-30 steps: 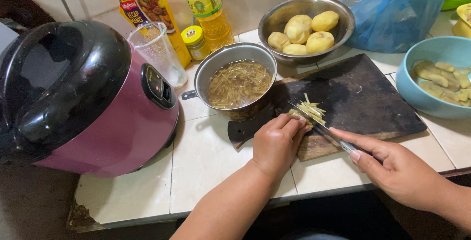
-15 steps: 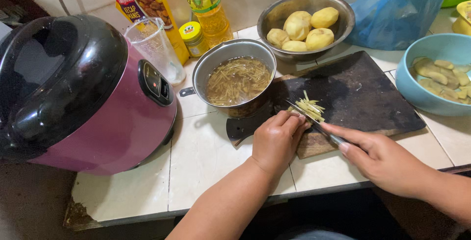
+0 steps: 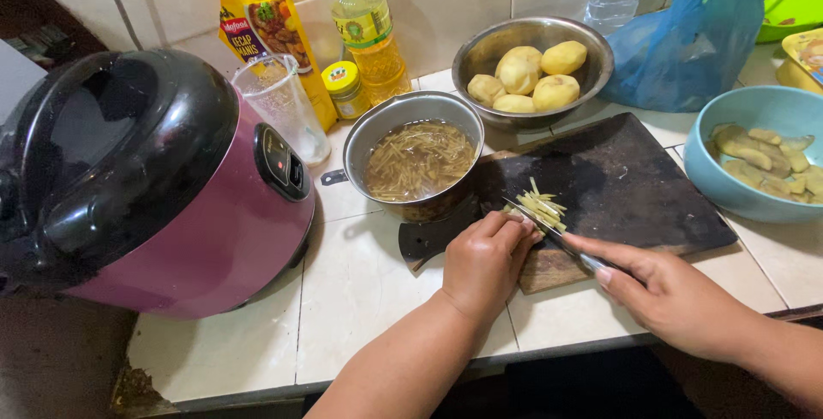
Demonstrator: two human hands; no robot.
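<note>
My right hand (image 3: 677,299) grips a knife (image 3: 557,235) whose blade lies low across the near left part of a dark cutting board (image 3: 634,179). A small heap of thin pale potato strips (image 3: 542,205) rests on and beside the blade. My left hand (image 3: 484,260) is curled at the board's near left edge, fingertips touching the strips by the blade tip. Just left of the board stands a metal pot (image 3: 417,162) filled with water and many cut strips.
A steel bowl of peeled potatoes (image 3: 531,63) sits behind the board. A blue bowl of peels (image 3: 754,158) is at right, with a blue plastic bag (image 3: 694,29) behind it. A large pink rice cooker (image 3: 146,179) fills the left, with a plastic cup (image 3: 279,102), oil bottle (image 3: 369,25), small jar and sauce pouch behind.
The knife and both hands have stayed at the board's near left corner, shifting only slightly over the strips. The view has drifted a little.
</note>
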